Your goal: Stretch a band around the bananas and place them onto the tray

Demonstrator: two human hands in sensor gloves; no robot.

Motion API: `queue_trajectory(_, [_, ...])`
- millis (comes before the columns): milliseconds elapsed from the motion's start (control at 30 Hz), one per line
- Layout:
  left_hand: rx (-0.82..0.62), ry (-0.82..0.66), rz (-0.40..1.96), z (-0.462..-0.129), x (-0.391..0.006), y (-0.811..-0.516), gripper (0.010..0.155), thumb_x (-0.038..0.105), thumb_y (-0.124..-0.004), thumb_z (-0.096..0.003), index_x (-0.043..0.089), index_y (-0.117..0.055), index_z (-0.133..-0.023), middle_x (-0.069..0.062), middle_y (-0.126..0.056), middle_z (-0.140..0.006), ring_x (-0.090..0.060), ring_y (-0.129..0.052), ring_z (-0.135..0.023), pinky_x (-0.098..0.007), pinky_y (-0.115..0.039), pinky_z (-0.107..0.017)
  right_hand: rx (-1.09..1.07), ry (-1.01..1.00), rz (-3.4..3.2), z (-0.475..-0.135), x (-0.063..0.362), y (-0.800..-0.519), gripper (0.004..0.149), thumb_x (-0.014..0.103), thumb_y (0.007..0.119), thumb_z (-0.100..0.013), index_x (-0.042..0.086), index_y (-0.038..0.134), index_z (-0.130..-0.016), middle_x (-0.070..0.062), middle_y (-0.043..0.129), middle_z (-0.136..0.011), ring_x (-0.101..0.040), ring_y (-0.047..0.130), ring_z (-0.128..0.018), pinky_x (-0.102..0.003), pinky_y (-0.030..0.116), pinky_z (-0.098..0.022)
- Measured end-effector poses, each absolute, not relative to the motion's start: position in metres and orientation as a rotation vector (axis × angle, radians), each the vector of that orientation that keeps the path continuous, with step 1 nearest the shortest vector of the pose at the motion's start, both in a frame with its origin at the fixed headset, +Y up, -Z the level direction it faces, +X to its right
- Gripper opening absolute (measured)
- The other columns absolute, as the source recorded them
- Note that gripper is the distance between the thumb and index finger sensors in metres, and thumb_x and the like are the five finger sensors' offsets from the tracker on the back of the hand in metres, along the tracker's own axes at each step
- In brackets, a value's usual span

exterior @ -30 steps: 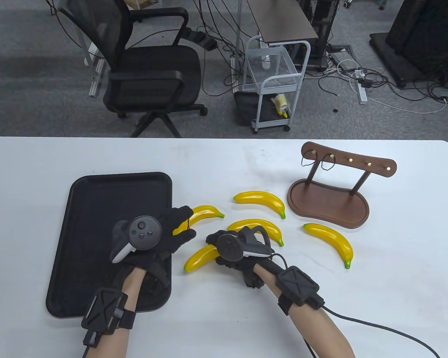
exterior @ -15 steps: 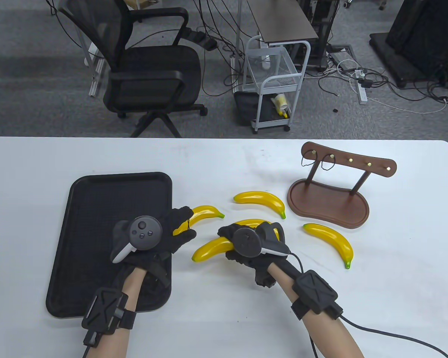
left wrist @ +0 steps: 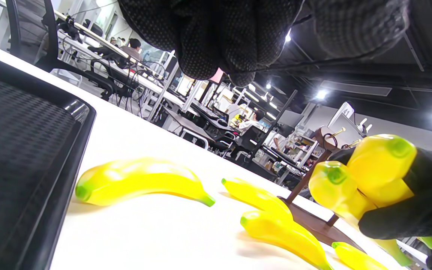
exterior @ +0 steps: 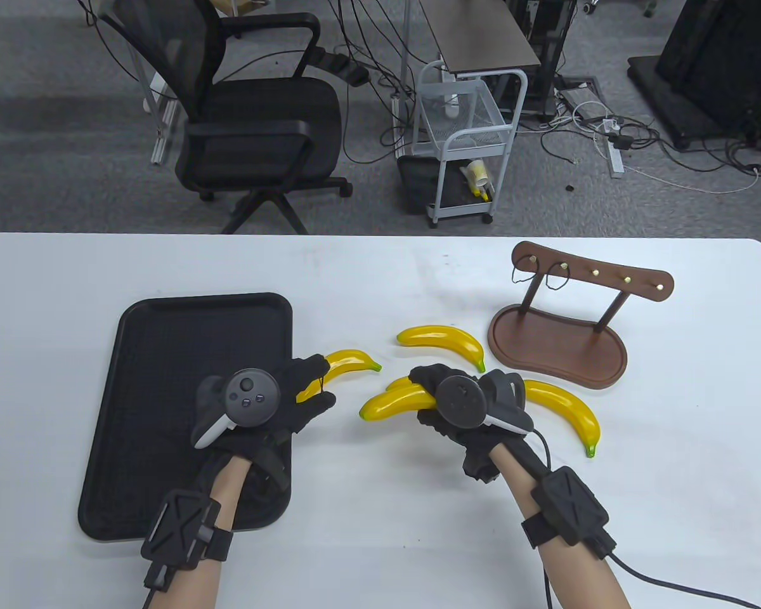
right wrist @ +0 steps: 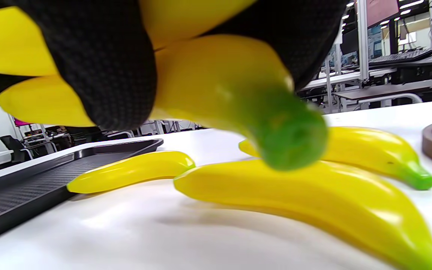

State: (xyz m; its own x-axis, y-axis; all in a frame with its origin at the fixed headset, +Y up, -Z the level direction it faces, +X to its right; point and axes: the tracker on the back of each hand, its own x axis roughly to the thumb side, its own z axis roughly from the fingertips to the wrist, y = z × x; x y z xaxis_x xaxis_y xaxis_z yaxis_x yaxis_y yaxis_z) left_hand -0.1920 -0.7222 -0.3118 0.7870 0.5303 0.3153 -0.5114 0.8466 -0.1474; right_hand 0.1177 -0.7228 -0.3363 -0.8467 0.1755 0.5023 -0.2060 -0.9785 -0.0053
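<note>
My left hand (exterior: 311, 386) hovers at the right edge of the black tray (exterior: 165, 330), with a thin dark band (exterior: 321, 382) stretched between its thumb and fingers; the left wrist view shows the band (left wrist: 332, 60) as a taut line under the hand (left wrist: 238, 37). My right hand (exterior: 426, 388) grips two yellow bananas (exterior: 390, 401) side by side, lifted off the table; their green tips (left wrist: 369, 165) point toward the left hand. From the right wrist, fingers (right wrist: 99, 75) wrap the pair (right wrist: 219, 86). Three other bananas lie loose: one (exterior: 352, 360), one (exterior: 444, 339), one (exterior: 567, 412).
A brown wooden stand (exterior: 558, 346) with brass hooks and two more bands (exterior: 536, 276) stands at the right. White table (exterior: 380, 539) all round. Beyond the far edge are an office chair (exterior: 253, 120) and a small cart (exterior: 463, 139).
My right hand carried one banana rightward, gathered a second one beside it and lifted the pair. The left hand with the band has stayed almost still.
</note>
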Motion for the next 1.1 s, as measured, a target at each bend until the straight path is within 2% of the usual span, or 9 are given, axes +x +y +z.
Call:
queue_trajectory(567, [-0.161, -0.401, 0.632, -0.311, -0.173, -0.732, 0.07, 0.06, -0.066, -0.053, 0.02, -0.06, -0.11, -0.004, -0.078, -0.111, -0.031, -0.079, -0.104, -0.052, -0.058, -0.083, 0.641, -0.239, 2.857, -0.339, 0.135, -0.712, 0.07, 0.036, 0.094, -0.044, 0.016, 0.061, -0.102, -0.009, 0.077, -0.1, -0.034, 0.09, -0.081, -0.047, 0.083, -0.055])
queue_trajectory(1100, [-0.245, -0.441, 0.732, -0.31, -0.158, -0.738, 0.078, 0.064, -0.062, -0.0534, 0.011, -0.061, -0.11, -0.011, -0.083, -0.106, -0.036, -0.087, -0.097, -0.056, -0.064, -0.078, 0.702, -0.289, 2.845, -0.33, 0.114, -0.713, 0.07, 0.037, 0.093, -0.044, 0.016, 0.061, -0.102, -0.009, 0.078, -0.1, -0.034, 0.091, -0.079, -0.046, 0.084, -0.054])
